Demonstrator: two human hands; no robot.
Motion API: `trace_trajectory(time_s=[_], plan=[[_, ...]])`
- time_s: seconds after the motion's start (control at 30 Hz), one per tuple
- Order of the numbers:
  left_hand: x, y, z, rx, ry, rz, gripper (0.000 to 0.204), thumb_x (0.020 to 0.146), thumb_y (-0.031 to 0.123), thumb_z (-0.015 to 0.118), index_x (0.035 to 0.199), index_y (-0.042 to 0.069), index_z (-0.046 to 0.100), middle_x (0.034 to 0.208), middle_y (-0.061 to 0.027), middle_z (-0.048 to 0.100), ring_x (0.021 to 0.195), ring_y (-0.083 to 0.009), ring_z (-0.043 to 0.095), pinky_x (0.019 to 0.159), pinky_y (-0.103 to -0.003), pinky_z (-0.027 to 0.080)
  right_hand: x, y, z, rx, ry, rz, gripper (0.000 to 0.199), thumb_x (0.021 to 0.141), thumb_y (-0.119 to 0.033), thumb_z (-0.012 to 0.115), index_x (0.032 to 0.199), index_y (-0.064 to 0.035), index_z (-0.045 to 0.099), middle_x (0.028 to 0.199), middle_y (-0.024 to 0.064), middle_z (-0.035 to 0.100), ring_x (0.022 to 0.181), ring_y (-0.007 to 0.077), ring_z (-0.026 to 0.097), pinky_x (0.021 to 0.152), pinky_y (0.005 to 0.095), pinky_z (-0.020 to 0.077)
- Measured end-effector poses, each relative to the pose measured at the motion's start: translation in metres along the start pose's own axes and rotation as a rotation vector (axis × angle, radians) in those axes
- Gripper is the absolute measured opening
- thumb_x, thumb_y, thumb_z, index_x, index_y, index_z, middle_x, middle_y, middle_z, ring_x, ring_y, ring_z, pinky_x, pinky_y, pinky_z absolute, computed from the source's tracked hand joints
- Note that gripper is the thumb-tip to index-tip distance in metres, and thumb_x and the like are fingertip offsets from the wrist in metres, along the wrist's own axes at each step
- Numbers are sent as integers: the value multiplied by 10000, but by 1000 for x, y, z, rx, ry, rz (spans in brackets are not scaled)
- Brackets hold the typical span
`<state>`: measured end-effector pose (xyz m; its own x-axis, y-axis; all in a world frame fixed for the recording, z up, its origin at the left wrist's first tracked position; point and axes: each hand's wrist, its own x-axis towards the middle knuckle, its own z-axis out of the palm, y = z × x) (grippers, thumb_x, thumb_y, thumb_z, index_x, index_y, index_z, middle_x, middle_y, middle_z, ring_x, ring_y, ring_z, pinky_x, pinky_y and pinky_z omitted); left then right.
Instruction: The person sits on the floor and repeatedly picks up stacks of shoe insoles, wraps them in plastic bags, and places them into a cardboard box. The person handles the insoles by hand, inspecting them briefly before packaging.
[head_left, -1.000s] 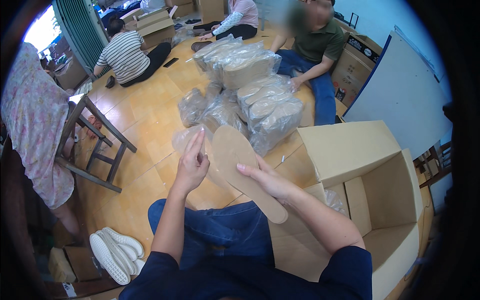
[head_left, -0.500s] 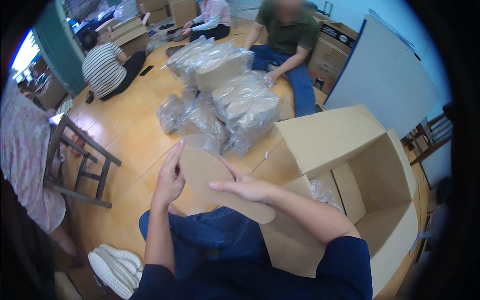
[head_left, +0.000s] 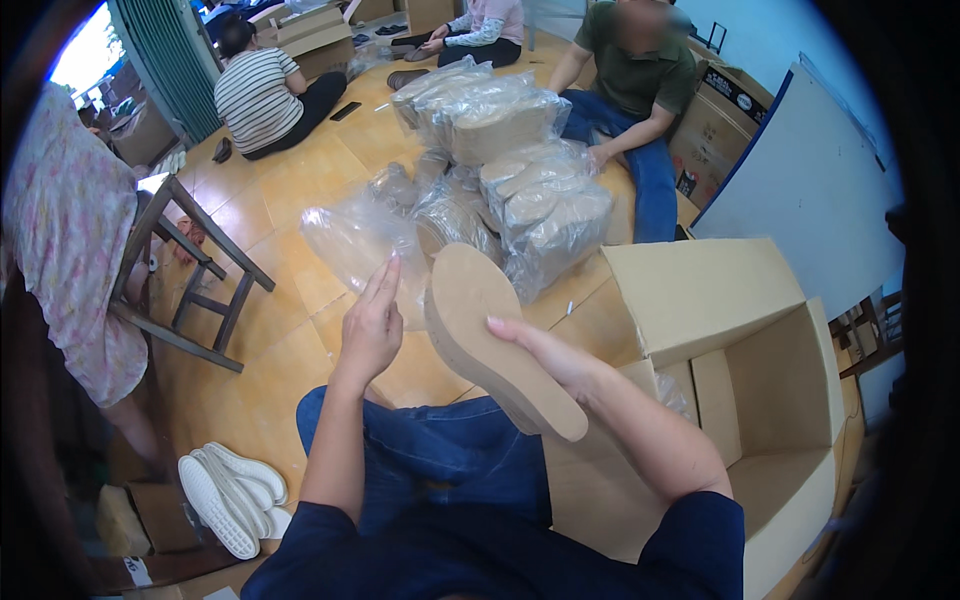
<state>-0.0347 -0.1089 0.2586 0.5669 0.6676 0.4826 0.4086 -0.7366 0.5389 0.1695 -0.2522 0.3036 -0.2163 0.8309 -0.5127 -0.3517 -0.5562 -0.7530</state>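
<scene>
My right hand (head_left: 545, 352) holds a tan wedge shoe sole (head_left: 490, 335) from underneath, its flat face turned up and its toe pointing away from me. My left hand (head_left: 371, 322) is raised just left of the sole with fingers straight and together, empty and apart from it. Both hands hover over my lap in blue jeans (head_left: 440, 470). Beyond the hands lie clear plastic bags (head_left: 365, 240) on the wooden floor.
An open cardboard box (head_left: 760, 400) stands at my right. Bagged stacks of soles (head_left: 530, 200) are piled ahead. Other people sit on the floor behind them. A wooden chair (head_left: 190, 270) and white soles (head_left: 225, 490) are at my left.
The sole's toe end has tilted up and my left hand has come off it, now held flat beside it. The view has shifted slightly.
</scene>
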Motion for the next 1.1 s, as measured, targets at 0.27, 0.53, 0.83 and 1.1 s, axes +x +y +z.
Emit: trace_trajectory(time_s=[0.27, 0.53, 0.83, 1.1], plan=[[-14, -3, -9, -474, -243, -82, 686, 795, 6, 664, 1429, 25, 405, 1433, -155, 470, 1302, -280, 477, 1050, -344, 398, 1, 3, 1, -501, -232, -517, 961, 858, -436, 680, 1513, 15, 140, 1515, 216, 271, 1411, 269, 261, 1131, 347, 249], [-10, -4, -15, -601, -327, -209, 751, 750, -55, 656, 1446, 9, 383, 1453, -167, 447, 1321, -275, 458, 1042, -330, 397, 9, 16, -10, -694, -111, -461, 1098, 793, -503, 721, 1493, 83, 110, 1510, 280, 265, 1413, 319, 279, 1138, 324, 241], [-7, 5, -21, -208, -273, -5, 749, 742, -127, 505, 1456, 61, 383, 1419, -181, 481, 911, -204, 646, 781, -290, 515, 24, 24, -12, -620, 240, -323, 1150, 748, -517, 747, 1484, 101, 117, 1462, 281, 354, 1359, 321, 380, 1101, 332, 320], [-9, 1, -9, -173, -107, -83, 799, 739, -88, 546, 1486, 97, 333, 1452, -172, 448, 639, -150, 575, 661, -276, 511, 15, 11, -3, -218, 221, -208, 970, 836, -412, 701, 1519, -11, 140, 1452, 197, 382, 1362, 256, 359, 1104, 348, 301]])
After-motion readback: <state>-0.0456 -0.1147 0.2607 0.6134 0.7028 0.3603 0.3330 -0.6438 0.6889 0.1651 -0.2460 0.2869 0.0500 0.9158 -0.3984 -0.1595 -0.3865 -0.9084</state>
